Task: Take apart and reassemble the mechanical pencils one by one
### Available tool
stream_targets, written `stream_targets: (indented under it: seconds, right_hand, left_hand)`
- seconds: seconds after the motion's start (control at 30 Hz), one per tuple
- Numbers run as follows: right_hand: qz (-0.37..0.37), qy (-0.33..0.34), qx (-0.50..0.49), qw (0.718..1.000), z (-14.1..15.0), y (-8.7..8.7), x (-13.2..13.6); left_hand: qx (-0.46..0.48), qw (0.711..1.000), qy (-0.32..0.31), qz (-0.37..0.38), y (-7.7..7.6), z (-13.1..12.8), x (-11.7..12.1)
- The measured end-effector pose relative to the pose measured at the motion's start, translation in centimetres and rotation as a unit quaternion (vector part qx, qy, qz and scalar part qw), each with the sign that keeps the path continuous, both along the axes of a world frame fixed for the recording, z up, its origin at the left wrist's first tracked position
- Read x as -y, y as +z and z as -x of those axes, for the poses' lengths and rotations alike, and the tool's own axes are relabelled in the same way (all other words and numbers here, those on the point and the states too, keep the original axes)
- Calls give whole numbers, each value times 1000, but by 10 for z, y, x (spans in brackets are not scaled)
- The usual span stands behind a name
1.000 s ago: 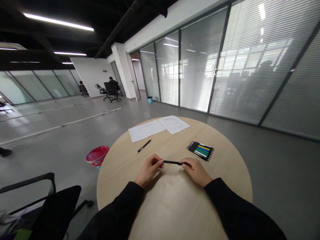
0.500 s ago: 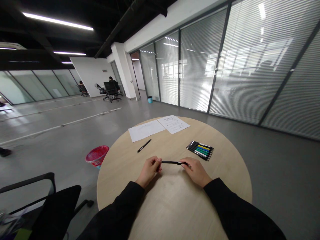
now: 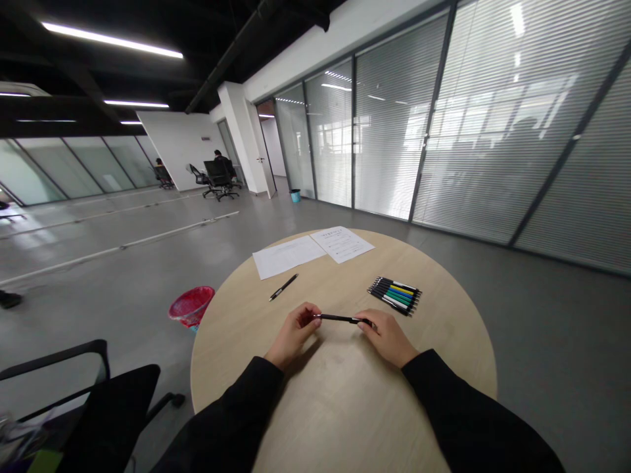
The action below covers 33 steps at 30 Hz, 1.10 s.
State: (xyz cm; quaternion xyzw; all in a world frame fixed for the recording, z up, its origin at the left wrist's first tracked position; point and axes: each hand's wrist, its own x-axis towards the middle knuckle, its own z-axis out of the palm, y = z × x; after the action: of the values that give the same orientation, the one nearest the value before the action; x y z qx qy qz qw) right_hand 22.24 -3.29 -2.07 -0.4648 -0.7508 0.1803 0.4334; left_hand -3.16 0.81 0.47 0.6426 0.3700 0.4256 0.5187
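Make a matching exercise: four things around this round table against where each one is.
Things:
1. held pen
2. loose pen
3. pen row
4. red bin

Places:
A. floor, beside the table
B. between left hand and right hand
C. table, beyond the right hand
D. table, by the papers

Pairs: 1-B; 2-D; 3-C; 4-A

Glass partitions with grey venetian blinds (image 3: 493, 125) run from 12 to 3 o'clock; a black ceiling with strip lights (image 3: 113, 41) spans 11 o'clock; a white pillar (image 3: 241, 131) stands at 11 o'clock, black office chairs (image 3: 218, 174) just beside it; polished grey floor (image 3: 517, 368) spreads around; a red wastebasket (image 3: 191, 306) sits at 10 o'clock; a black armchair (image 3: 111, 414) stands at 9 o'clock.
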Motion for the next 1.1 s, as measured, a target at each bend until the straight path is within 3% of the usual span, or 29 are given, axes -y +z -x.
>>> stream_targets:
  seconds: [0.17, 0.47, 0.8, 0.93, 1.1]
  right_hand:
    - [1, -3, -4, 1000, 0, -1, 0]
    - [-1, -3, -5, 1000, 0, 0, 0]
    - [1, -8, -5, 1000, 0, 1, 0]
    - [-1, -7, -1, 1000, 0, 1, 0]
    - [-1, -2, -2, 1000, 0, 1, 1]
  left_hand:
    - [26, 999, 11, 34, 0, 0, 1]
    - [-100, 994, 38, 1, -2, 2, -1]
    - [-28, 1000, -2, -8, -3, 4, -1]
    - [9, 999, 8, 30, -3, 1, 0]
    - [-76, 996, 26, 31, -6, 0, -1]
